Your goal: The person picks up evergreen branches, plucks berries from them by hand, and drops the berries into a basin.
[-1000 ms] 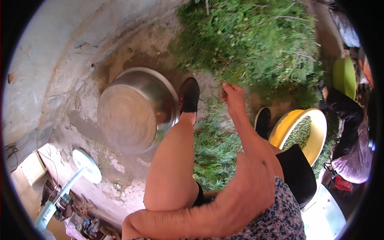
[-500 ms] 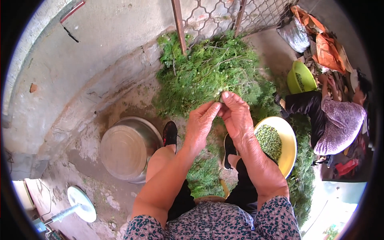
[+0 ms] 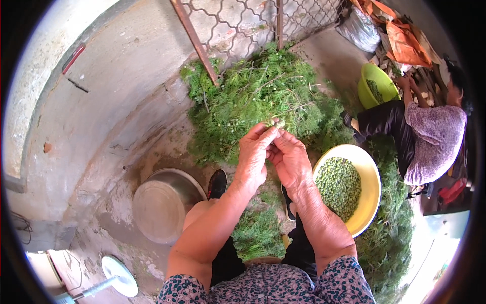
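Note:
Both my hands meet in front of me, above a heap of feathery green branches (image 3: 258, 96). My left hand (image 3: 253, 154) pinches a small pale-green sprig (image 3: 277, 123) between thumb and forefinger. Fingertips of my right hand (image 3: 292, 161) are closed on it too, from the right side. The fingers cover most of the sprig, so its full shape is hidden. Beside my right forearm, a yellow basin (image 3: 373, 182) holds many small round green cones (image 3: 339, 187).
An upturned metal pot (image 3: 159, 210) lies to the left, near a round white stand base (image 3: 120, 276). At right, another person (image 3: 435, 131) sits by a lime-green basin (image 3: 363, 91). Orange sacking (image 3: 405, 43) lies behind. A rusty lattice gate (image 3: 238, 25) stands beyond the branches.
My view has turned and shifted a little, so the surroundings sit differently. My hands remain together, and more of the pale-green sprig shows above my fingertips.

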`<act>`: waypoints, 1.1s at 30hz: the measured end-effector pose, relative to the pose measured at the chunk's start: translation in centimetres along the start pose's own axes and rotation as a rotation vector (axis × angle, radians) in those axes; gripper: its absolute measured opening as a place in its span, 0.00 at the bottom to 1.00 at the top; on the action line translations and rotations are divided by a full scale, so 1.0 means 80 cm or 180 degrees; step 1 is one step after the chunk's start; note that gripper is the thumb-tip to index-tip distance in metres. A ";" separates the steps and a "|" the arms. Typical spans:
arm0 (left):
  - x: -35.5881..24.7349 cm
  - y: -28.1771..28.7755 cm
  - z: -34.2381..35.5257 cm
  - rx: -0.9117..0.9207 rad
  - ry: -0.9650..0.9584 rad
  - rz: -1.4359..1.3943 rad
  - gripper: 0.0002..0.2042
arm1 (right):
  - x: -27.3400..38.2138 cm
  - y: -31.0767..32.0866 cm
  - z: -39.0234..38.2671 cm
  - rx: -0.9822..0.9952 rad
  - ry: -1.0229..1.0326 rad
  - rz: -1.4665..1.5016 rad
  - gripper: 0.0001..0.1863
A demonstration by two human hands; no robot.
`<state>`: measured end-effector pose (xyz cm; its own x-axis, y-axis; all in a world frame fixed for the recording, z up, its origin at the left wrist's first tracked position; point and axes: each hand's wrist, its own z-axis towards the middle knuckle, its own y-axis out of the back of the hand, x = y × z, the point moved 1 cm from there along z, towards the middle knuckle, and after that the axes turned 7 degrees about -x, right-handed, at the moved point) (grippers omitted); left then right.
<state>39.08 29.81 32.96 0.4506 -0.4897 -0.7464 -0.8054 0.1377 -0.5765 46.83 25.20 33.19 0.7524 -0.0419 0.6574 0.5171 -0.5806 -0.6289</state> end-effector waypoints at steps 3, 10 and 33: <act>0.002 -0.002 0.011 0.0116 -0.0017 0.0185 0.08 | 0.004 0.006 0.007 0.0055 0.0193 -0.0279 0.06; -0.007 0.017 0.018 0.0248 0.0041 0.0128 0.09 | 0.008 -0.001 0.006 0.0090 0.0544 -0.1492 0.05; -0.018 0.005 0.012 -0.0089 -0.0655 0.1238 0.05 | 0.036 0.012 0.030 0.0608 0.0943 -0.1513 0.13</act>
<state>38.48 31.45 33.51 0.1769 -0.2239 -0.9584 -0.9391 0.2531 -0.2325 50.42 26.45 33.48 0.2884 -0.0542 0.9560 0.8546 -0.4356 -0.2826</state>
